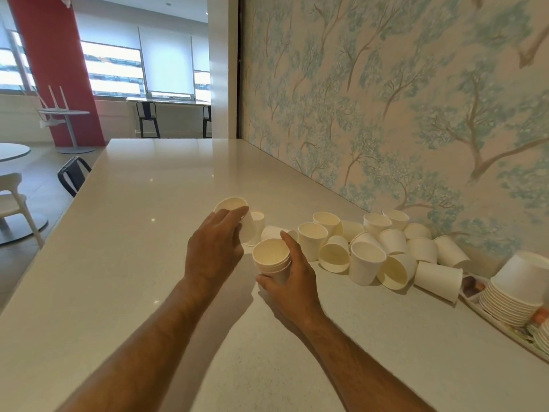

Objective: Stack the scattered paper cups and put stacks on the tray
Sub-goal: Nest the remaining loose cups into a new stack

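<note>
Cup (231, 204) in left grip (214, 248), stack (271, 257) in right grip (292, 273)

Readable text: none anywhere in view.
Paper cups (367, 264): plain white, no print or logo.
Tray (487, 312): far right, holds small packets (539, 318) too blurred to read.
Wall (401, 99): tree pattern only, no lettering.

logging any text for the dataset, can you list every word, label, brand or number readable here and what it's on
None can be read.
The paper cups, the short stack in the right hand and the cup in the left hand are plain white.
The packets at the tray end are too blurred to tell.
</note>
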A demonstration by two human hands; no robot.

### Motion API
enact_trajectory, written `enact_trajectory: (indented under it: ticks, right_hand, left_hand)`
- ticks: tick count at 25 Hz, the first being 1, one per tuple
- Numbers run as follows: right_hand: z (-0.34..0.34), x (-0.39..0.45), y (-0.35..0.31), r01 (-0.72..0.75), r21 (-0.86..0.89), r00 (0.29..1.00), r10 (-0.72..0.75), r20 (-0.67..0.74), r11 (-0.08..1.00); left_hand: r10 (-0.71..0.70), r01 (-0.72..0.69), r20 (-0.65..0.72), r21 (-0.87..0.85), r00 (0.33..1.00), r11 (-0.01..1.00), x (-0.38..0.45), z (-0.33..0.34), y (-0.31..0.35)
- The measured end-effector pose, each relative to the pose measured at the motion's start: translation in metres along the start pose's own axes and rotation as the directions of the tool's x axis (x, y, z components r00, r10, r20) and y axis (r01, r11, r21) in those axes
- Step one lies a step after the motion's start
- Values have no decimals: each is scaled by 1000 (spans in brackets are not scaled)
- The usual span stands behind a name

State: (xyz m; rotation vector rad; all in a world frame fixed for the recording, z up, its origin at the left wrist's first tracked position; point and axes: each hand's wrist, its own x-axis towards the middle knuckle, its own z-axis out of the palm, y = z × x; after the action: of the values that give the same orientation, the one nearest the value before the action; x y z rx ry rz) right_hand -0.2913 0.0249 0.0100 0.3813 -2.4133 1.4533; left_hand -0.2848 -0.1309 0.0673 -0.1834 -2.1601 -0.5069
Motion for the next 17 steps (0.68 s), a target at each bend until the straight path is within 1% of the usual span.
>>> enact_trajectory:
  ticks: [1,3,5,9,10,12,14,16,17]
  right_hand:
    - [0,0,-1,-14,10,1000,14,-2,1000]
    - [1,-3,-3,-55,45,998,55,-2,998]
    - [3,-5,-4,-69,76,998,69,-3,995]
    - [1,-8,-3,-82,158,997,79,27,984]
    - [1,-8,-4,-80,161,996,75,39,984]
    - [-2,-8,-6,-52,110,998,47,48,993]
    - [-3,-7,-7,-37,81,999,35,32,996]
    - [-5,-6,-8,-20,91,999,17,35,996]
    - [-5,-6,-9,-16,130,999,10,49,991]
  left_hand:
    - [49,-51,-42,-36,998,998,1,-3,6]
    - [138,-143,-68,-81,988,986,-1,-6,18]
    - [190,-193,-38,-93,981,977,-7,-4,28]
    - [226,-223,11,-108,974,969,-18,3,35]
    - [230,-227,18,-114,973,967,-21,4,35]
    - [220,-212,35,-150,975,966,-26,8,35]
    - [180,-160,76,-218,981,963,-31,10,35]
    - [138,-96,136,-278,981,956,-36,11,36]
    - [131,-78,157,-303,979,950,-38,12,37]
